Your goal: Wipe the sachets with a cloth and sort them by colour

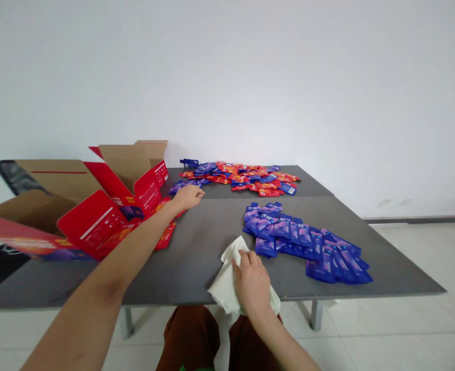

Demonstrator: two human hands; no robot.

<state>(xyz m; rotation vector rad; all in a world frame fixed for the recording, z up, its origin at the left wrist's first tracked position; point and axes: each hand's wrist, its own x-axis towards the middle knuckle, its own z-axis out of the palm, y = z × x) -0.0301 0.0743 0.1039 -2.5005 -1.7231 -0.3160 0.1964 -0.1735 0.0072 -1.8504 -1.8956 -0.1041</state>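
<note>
My right hand (252,281) presses on a crumpled white cloth (227,281) at the table's front edge, its fingers bent over the fabric. Part of the cloth hangs below the edge. My left hand (188,197) is stretched far forward over the table, its fingers drawn together. Whatever it may hold is hidden. Just beyond it lie purple-blue packets (188,184), and red packets (166,237) lie partly behind my left forearm. To the right of the cloth, several blue packets (302,238) overlap in a spread-out row.
Open red cardboard boxes (96,221) with raised flaps stand along the left side of the table (212,221). A mixed heap of red and blue packets (246,176) covers part of the far end, near the white wall (227,77). A small dark blue object (189,162) stands behind them.
</note>
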